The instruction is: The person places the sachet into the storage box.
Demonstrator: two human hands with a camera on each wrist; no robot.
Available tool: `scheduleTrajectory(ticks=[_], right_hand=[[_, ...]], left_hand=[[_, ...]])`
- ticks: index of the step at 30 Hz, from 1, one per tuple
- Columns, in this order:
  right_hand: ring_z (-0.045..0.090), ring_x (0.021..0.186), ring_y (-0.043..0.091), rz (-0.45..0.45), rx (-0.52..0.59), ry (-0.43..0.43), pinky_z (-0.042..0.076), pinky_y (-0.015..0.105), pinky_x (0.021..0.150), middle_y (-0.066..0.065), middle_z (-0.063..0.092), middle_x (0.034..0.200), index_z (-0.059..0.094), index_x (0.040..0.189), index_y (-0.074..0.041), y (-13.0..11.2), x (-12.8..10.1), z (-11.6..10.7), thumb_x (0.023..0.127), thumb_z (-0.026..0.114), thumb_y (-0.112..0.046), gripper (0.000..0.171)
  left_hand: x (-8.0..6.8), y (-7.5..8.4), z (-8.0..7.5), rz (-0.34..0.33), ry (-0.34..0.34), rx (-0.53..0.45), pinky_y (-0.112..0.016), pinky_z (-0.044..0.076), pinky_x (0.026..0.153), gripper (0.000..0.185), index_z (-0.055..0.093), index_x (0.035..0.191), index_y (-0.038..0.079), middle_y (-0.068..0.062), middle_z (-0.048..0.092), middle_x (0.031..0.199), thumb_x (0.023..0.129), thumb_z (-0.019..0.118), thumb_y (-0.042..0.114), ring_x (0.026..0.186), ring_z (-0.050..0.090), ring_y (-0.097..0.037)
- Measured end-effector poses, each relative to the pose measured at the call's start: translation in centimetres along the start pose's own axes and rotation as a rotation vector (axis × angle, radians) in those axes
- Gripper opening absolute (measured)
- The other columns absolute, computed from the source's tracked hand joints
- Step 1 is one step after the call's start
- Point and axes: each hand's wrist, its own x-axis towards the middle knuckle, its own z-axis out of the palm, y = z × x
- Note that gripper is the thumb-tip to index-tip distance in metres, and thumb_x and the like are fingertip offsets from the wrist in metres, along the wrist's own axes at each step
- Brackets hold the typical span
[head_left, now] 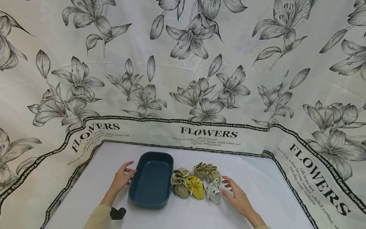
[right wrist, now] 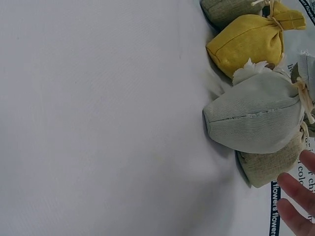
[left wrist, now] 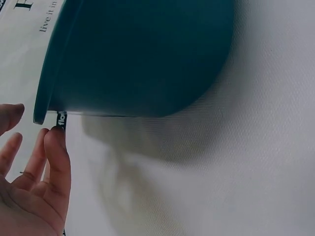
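Observation:
A dark blue rectangular tray (head_left: pixel 151 183) stands on the white-covered table. My left hand (head_left: pixel 122 176) is beside its left side, fingers loosely bent, with the fingertips right at the rim in the left wrist view. To the tray's right sits a group of small drawstring pouches: a yellow pouch (head_left: pixel 195 188), a light grey pouch (head_left: pixel 213 192) and several olive-beige ones, among them a beige pouch (head_left: pixel 181 188) close to the tray wall. My right hand (head_left: pixel 237 195) is just right of the light grey pouch, fingers spread and relaxed, holding nothing.
A black heart-shaped piece (head_left: pixel 118 213) shows by the left sleeve (head_left: pixel 98 217). Behind the table, a white fabric backdrop (head_left: pixel 211 135) with flower drawings and lettering rises and wraps round both sides.

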Motion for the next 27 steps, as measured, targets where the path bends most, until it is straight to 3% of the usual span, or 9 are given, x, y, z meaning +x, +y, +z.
scheduleTrajectory(ticks=[5, 11, 17, 27], right_hand=[[0.062, 0.105, 0.028, 0.018, 0.183, -0.037, 0.049, 0.042, 0.087, 0.003, 0.064, 0.119, 0.048, 0.137, -0.008, 0.2, -0.1, 0.5, 0.094, 0.060, -0.024, 0.047], [0.059, 0.110, 0.031, 0.116, 0.336, -0.095, 0.048, 0.042, 0.088, 0.008, 0.060, 0.124, 0.046, 0.138, -0.010, 0.5, 0.0, 0.8, 0.093, 0.063, -0.025, 0.051], [0.058, 0.110, 0.031, 0.143, 0.376, -0.124, 0.049, 0.038, 0.089, 0.007, 0.061, 0.123, 0.050, 0.133, -0.011, 0.8, 0.2, 1.0, 0.083, 0.074, -0.025, 0.057], [0.059, 0.097, 0.009, 0.112, 0.399, -0.095, 0.053, 0.032, 0.079, 0.011, 0.062, 0.119, 0.056, 0.126, -0.006, 1.0, -0.1, 1.9, 0.073, 0.083, -0.019, 0.061]], left_hand=[[-0.1, 0.0, 0.0, -0.017, 0.000, 0.003, -0.028, 0.051, 0.053, 0.048, 0.049, 0.137, 0.006, -0.020, 0.066, 0.103, 0.092, 0.061, 0.019, 0.067, 0.063, -0.013], [-0.2, 0.2, 0.0, -0.047, -0.015, -0.001, -0.028, 0.050, 0.053, 0.048, 0.048, 0.136, 0.001, -0.024, 0.065, 0.106, 0.092, 0.060, 0.015, 0.068, 0.062, -0.014], [-0.3, 0.1, 0.1, -0.058, -0.049, 0.003, -0.028, 0.051, 0.055, 0.045, 0.050, 0.133, -0.003, -0.026, 0.063, 0.109, 0.094, 0.058, 0.016, 0.072, 0.061, -0.014], [-0.3, 0.3, 0.3, -0.052, -0.049, -0.009, -0.028, 0.049, 0.054, 0.039, 0.056, 0.128, -0.004, -0.021, 0.065, 0.102, 0.094, 0.058, 0.015, 0.069, 0.058, -0.012]])
